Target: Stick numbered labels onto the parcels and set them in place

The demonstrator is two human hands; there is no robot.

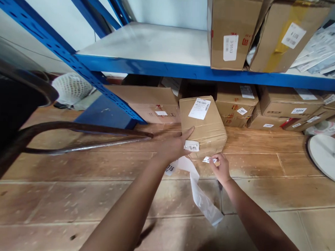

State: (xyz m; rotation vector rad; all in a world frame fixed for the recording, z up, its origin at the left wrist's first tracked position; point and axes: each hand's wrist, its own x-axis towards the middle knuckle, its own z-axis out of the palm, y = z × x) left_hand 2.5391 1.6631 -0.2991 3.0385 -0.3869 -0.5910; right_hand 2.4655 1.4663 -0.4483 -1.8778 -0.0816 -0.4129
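At center, on the near side of the blue shelf rack point(159, 67), I have the cardboard box point(204, 129) turned at an angle, a shipping label point(200, 108) on its far part. I set the left hand point(179, 145) against the box's left side, thumb laid on the cardboard; I cannot tell whether its fingers close on the label backing strip point(199, 193), which trails toward the near right. With the right hand point(221, 168) I pinch a small white label point(207, 159) between thumb and fingertip, just beside the box's near edge. Labeled cartons point(236, 102) stand under the shelf, far right.
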